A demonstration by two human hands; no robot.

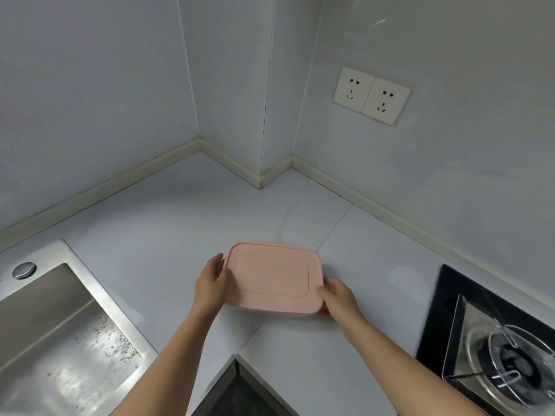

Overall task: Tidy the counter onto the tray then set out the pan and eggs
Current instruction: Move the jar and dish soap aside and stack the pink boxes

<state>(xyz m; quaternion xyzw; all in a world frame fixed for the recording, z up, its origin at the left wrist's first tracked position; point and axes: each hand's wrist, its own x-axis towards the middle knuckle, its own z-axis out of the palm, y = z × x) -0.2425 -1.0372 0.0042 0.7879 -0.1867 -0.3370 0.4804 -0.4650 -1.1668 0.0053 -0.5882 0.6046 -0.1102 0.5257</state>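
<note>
I am holding the flat pink rectangular plastic tray (pixel 270 277) low over the pale grey counter (pixel 168 229), its long axis running from my left hand (pixel 210 280) to my right hand (pixel 336 295). Each grip is clamping a short edge (whether the tray is touching down, I cannot tell).

You will find no text, label or number to read here. A faint raised mark on the pink tray (pixel 271 277) may be lettering, but it is too blurred.
</note>
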